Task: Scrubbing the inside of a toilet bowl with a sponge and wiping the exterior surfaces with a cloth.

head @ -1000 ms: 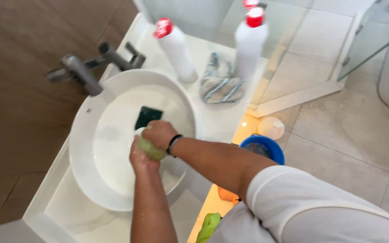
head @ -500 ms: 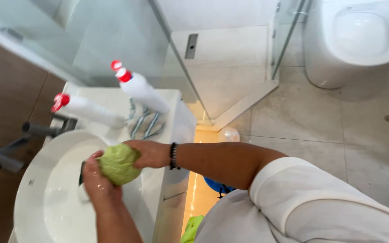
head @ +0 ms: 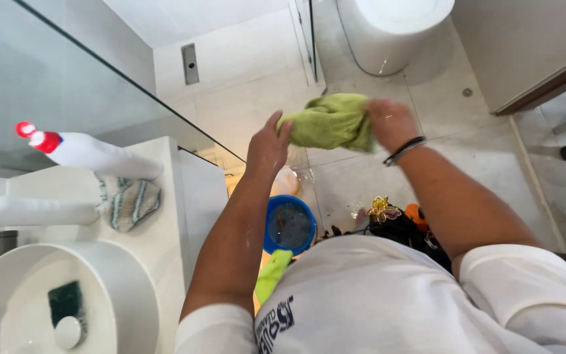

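Observation:
Both my hands hold a green cloth (head: 330, 122) up in the air over the bathroom floor. My left hand (head: 268, 145) grips its left end and my right hand (head: 388, 122), with a black band on the wrist, grips its right end. The cloth is bunched between them. Down at the lower left is the round white basin (head: 135, 295), with a dark green sponge (head: 65, 301) lying near its drain.
Two white bottles with red caps (head: 90, 152) and a striped rag (head: 127, 200) rest on the white counter (head: 171, 216). A blue bucket (head: 288, 226) stands on the tiled floor below. A glass shower screen (head: 86, 85) runs along the left; a white toilet (head: 388, 26) is at the top.
My hands lifted the green cloth out of the basin and away to the right, over the floor. The view swung from the basin toward the floor and toilet.

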